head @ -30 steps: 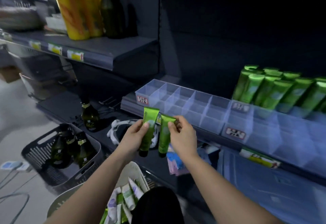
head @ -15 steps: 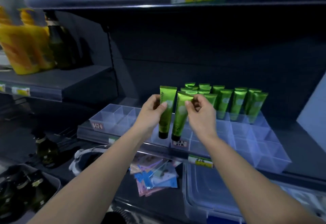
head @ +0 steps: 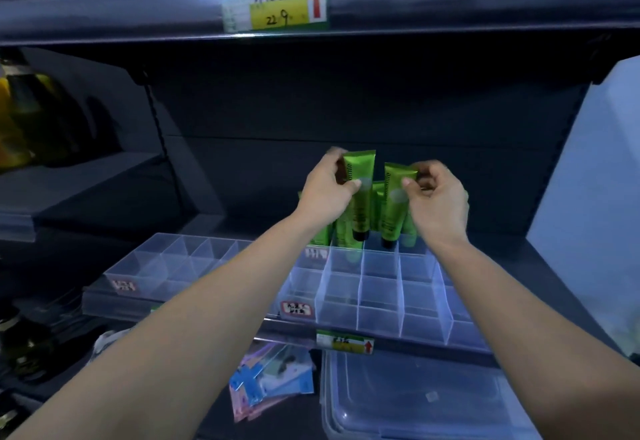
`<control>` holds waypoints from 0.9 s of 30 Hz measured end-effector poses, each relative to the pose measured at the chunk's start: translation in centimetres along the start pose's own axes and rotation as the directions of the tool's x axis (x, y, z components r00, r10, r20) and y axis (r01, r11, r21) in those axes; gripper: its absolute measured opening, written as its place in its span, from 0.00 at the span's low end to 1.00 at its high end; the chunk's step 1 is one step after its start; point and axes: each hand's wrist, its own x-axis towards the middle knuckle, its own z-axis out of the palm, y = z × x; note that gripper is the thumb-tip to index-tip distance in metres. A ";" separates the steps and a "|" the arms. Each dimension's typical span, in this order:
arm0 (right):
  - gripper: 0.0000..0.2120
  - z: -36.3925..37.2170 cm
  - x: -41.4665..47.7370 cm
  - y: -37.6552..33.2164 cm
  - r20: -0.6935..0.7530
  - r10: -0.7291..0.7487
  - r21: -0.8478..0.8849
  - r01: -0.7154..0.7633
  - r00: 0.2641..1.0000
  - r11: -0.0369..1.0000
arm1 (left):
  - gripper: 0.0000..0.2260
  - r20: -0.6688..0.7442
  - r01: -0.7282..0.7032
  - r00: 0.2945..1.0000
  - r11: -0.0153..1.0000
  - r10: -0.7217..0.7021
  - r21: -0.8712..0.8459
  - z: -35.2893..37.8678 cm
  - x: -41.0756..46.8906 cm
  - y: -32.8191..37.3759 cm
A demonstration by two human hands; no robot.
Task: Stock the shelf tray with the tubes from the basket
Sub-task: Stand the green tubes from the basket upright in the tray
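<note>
left hand and right hand are each pinching a tube, risking toppling seemingly loose standing tubes just beyond them.

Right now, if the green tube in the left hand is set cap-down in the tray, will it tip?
Probably light: the left hand holds the tube by its top alone. Likely tippy: its dark cap is narrower than its flat top.

- Left hand, left tube: raised from basket height to the tray's rear row.
- Right hand, right tube: likewise; tubes now apart.
</note>
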 end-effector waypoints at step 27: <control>0.10 2.0 2.4 6.7 0.146 0.152 -0.003 -0.154 0.977 0.988 | 0.14 0.175 -0.026 0.980 0.822 -0.090 0.568 5.8 6.2 -2.7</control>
